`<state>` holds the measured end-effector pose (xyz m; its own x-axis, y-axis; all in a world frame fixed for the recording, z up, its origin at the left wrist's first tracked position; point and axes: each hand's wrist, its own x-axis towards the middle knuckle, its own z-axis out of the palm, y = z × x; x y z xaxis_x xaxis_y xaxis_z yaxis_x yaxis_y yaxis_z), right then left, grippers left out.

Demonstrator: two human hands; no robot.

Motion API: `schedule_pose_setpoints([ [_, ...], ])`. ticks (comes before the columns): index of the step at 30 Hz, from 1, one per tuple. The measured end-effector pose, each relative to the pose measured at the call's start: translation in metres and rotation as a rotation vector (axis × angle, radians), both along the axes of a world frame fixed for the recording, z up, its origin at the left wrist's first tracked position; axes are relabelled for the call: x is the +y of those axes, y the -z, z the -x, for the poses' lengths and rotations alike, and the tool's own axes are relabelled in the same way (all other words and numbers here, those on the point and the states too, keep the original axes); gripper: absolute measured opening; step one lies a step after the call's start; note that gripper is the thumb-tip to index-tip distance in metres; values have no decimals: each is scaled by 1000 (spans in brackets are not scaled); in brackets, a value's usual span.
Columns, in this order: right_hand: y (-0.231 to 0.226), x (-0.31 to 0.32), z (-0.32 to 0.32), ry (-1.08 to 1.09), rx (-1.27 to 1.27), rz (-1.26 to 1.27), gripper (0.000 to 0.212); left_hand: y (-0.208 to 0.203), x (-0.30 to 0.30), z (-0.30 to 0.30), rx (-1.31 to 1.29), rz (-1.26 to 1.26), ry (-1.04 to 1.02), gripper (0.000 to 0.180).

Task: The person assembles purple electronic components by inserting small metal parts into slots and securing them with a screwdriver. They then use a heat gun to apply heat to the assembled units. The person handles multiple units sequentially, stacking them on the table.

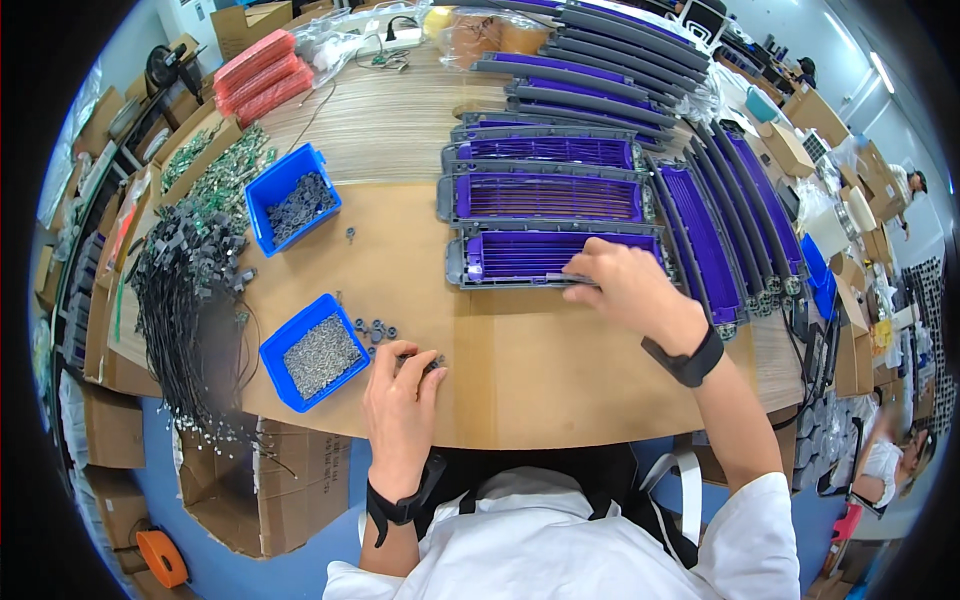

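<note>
Over the near edge of the closest purple and grey slatted housing (510, 256), my right hand (640, 293) is closed in a pinch. A thin greyish piece shows at its fingertips; whether it is loose or part of the housing's rim I cannot tell. My left hand (398, 405) rests low on the brown board, fingers curled around small dark parts that they mostly hide. Just left of those fingers lie several small grey round parts (376, 330). Beside them stands a tilted blue bin (273, 352) full of small silvery pieces, likely screws.
Another blue bin (262, 218) holds dark grey parts. Black cables (185, 320) with grey connectors pile up at the left, near green circuit boards (232, 165). More slatted housings (700, 235) are stacked behind and at right. Red bubble-wrap packs (262, 80) lie at the back left.
</note>
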<state>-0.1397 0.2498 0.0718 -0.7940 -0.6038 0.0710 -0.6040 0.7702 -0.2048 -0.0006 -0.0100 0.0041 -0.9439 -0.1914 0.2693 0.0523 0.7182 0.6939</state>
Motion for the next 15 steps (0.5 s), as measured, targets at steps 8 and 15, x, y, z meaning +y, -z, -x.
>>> schedule_pose_setpoints([
  [8, -10, 9, -71, -41, -71, -62, 17, -5, 3, 0, 170, -38, -38, 12],
  [15, -28, 7, -90, -110, -221, -2, 20, -21, 19, 1, 71, -328, 69, 14],
])
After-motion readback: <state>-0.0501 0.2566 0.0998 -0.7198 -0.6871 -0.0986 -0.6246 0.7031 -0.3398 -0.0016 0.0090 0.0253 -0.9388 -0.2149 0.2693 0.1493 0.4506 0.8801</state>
